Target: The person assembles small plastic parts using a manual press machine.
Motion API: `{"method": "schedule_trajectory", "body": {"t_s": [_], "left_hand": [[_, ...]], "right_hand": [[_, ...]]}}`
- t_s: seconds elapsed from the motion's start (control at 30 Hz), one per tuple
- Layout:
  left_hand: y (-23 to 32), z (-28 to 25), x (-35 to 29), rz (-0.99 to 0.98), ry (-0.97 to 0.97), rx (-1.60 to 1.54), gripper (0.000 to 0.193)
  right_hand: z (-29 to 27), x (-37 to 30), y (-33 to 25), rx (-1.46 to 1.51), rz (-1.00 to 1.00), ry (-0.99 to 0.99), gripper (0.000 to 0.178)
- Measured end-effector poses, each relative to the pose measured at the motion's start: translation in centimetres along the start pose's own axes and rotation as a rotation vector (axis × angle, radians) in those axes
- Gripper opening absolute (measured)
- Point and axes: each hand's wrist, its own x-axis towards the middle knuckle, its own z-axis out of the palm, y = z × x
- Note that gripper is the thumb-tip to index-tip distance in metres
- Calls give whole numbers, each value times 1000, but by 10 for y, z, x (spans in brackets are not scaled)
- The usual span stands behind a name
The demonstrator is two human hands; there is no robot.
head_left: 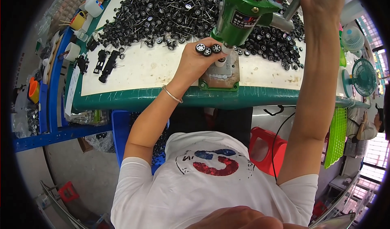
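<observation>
My left hand [194, 63] is closed on small black toy wheels [207, 51] with silver hubs; three of them show at its fingertips. It is right beside the ram of a green hand press [240, 20]. Under the ram, a wheel [222, 60] sits on a pale holder above the metal base [219, 83]; whether my fingers touch it is hard to see. Raised at the upper right, my right hand [323, 2] is wrapped round the press lever [293, 9], its fingers partly cut off by the frame edge.
Behind the press lies a large heap of wheels on axles [162, 16], with loose wheels [270, 42] to its right. Black toy chassis [107, 66] lie at left. Below the table's green edge [142, 99] are a blue bin [121, 127] and a red stool [266, 147]. A green fan [364, 77] stands at right.
</observation>
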Motion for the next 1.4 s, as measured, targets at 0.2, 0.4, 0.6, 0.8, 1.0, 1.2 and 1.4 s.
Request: {"method": "schedule_trajectory", "body": {"t_s": [0.2,0.4,0.6,0.8,1.0,1.2,1.4], "left_hand": [[0,1,-1,-20,-3,11,15],[-2,3,0,-7,-9,15,14],[-5,3,-3,-30,33,6,17],[-8,7,-7,-38,70,-77,24],[-10,10,-6,-129,0,-201,29],[-19,8,-4,-241,56,-390,25],[-41,-48,-6,-274,334,-496,14]], "right_hand": [[-1,-11,-3,-46,-141,15,22],[-9,-26,-8,-18,-378,-61,26],[-37,-41,-5,331,-306,-137,20],[-23,-45,-9,252,-300,-123,22],[-29,-7,0,146,-153,-152,19],[-17,15,18,98,81,-68,19],[-27,-15,44,105,165,95,19]]}}
